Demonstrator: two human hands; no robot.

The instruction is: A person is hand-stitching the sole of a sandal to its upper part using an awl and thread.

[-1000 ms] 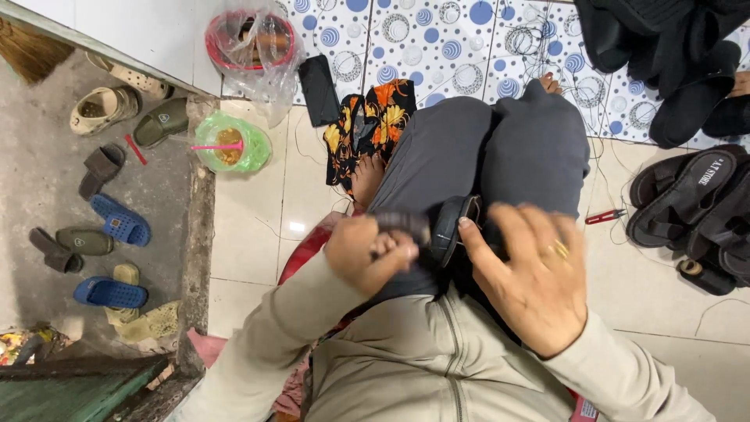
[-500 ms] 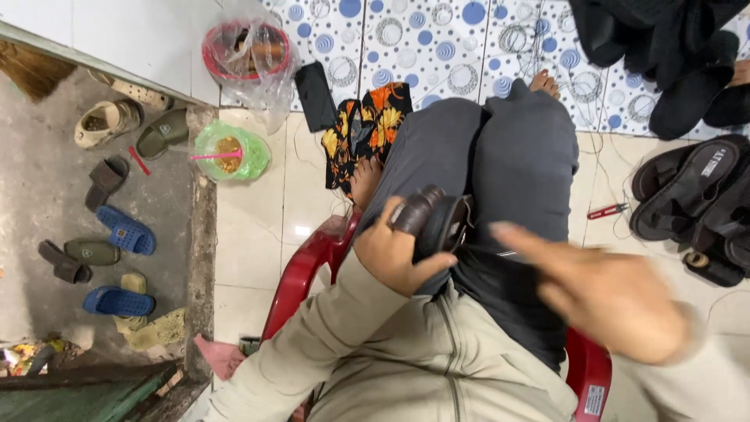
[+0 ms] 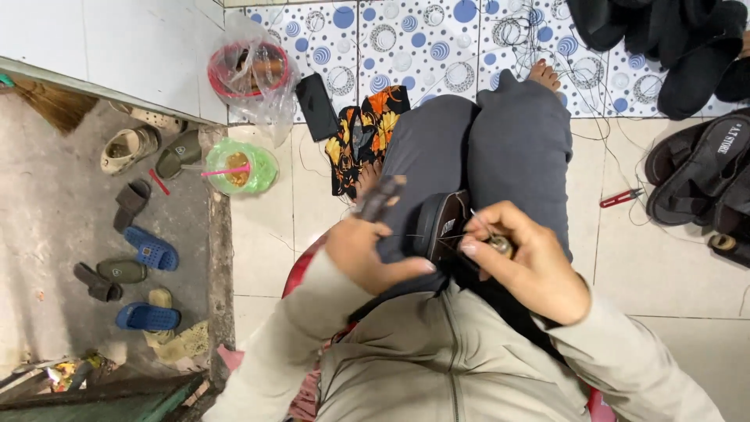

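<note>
I sit on a red plastic chair (image 3: 301, 270) with a dark sandal piece (image 3: 437, 227) on my lap. My left hand (image 3: 367, 254) grips the sandal, one dark strap end sticking up past my fingers. My right hand (image 3: 523, 262) is closed on a small metal tool (image 3: 500, 246) with a thin needle tip at the sandal's edge. Fine thread runs between the two hands across the sandal. My grey trousers (image 3: 484, 148) and a bare foot (image 3: 544, 74) stretch out ahead.
A green cup with a pink straw (image 3: 238, 168), a bagged red bowl (image 3: 250, 74), a black phone (image 3: 316, 105) and a floral cloth (image 3: 363, 137) lie left of my legs. Red snips (image 3: 621, 198) and black sandals (image 3: 707, 168) lie right. Several slippers (image 3: 148, 250) sit on the lower concrete.
My right hand swung out to the right and has come back onto the sandal with the tool. The left hand turned the sandal and lifted its strap end.
</note>
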